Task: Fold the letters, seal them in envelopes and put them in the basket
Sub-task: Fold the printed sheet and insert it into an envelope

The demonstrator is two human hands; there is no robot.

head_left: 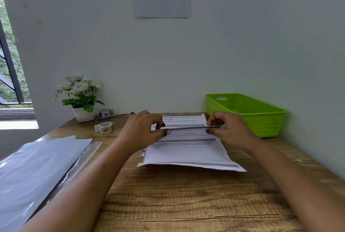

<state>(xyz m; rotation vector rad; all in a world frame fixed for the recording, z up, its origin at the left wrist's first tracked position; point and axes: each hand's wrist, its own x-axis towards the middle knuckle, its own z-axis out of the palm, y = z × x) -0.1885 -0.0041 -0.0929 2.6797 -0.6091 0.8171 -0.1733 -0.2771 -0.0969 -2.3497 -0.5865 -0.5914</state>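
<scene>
Head view: letter sheet (186, 128) pinched at both ends by left hand (142, 129) and right hand (228, 129), held edge-on just above letter stack (186, 155) at table (177, 203) centre, green basket (265, 125) at far right; risk of skewed crease from misaligned edges or uneven pinch.

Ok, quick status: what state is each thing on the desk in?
letter: held level above the paper stack
left hand: pinches letter's left end
right hand: pinches its right end
paper stack: flat on table
envelopes: lying flat, far left
basket: upright, no contents visible
</scene>
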